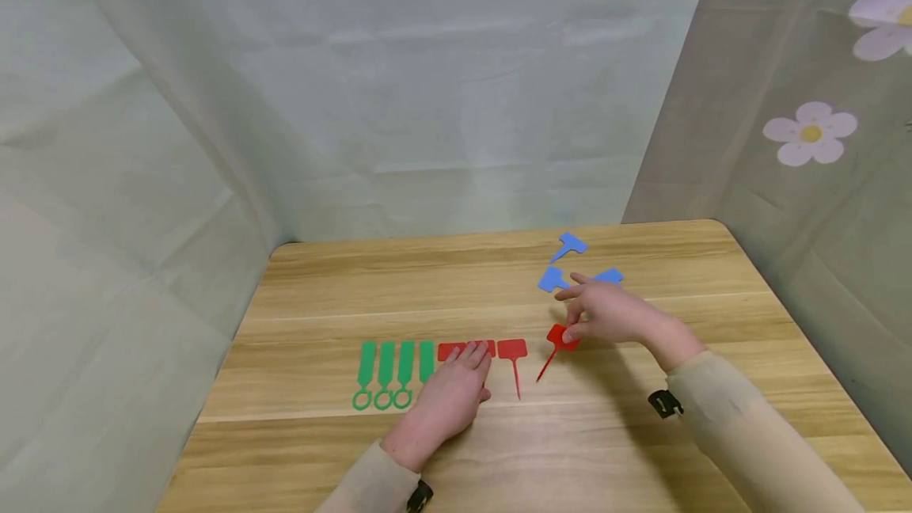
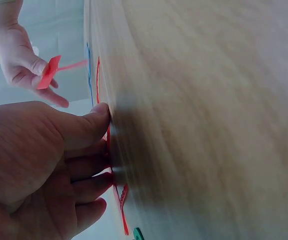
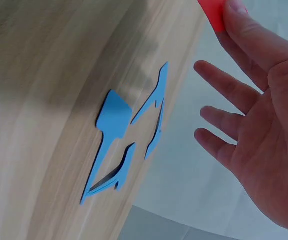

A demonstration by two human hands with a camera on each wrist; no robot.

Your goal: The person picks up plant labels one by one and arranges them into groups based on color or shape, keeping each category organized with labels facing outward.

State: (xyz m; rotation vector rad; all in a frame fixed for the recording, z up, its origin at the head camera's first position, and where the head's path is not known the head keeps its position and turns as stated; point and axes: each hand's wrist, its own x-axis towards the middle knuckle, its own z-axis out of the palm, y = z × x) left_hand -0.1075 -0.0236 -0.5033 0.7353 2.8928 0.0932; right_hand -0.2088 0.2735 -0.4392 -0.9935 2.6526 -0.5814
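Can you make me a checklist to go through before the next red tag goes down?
1. Right hand pinching a red tag: ok.
2. Left hand at the row of red tags: ok, its fingers cover parts of two.
3. Pinched tag straight like its nearest neighbour in the row: not ok, its stem slants more.
4. Green tags side by side: ok, though the hand partly hides the fourth.
5. Blue tags lined up: not ok, they lie at different angles.
6. Pinched tag's tip off the table: cannot tell.
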